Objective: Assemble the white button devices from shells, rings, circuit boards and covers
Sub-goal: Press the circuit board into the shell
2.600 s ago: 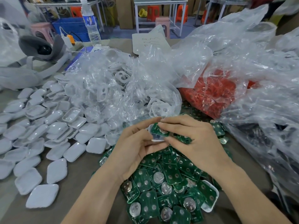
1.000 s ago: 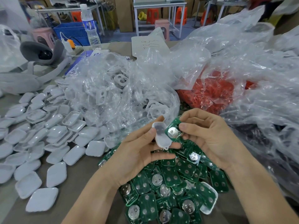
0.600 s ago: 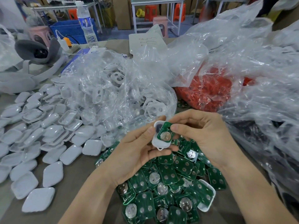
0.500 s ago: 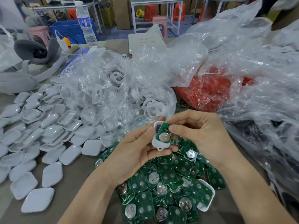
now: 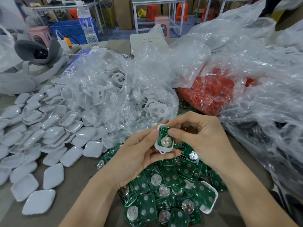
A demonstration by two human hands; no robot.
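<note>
A white shell [image 5: 164,149] is held above the pile of circuit boards [image 5: 168,185], gripped by the left hand [image 5: 136,154] with its thumb curled against the shell's left edge. A green circuit board [image 5: 165,138] is seated inside the shell, and its upper end is pinched between the thumb and forefinger of the right hand [image 5: 205,138]. White covers [image 5: 41,133] are spread over the table [image 5: 77,177] to the left.

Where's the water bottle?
In the head view, the water bottle stands upper left at the far edge of the table, before the blue crate and behind the bag of white rings.
</note>
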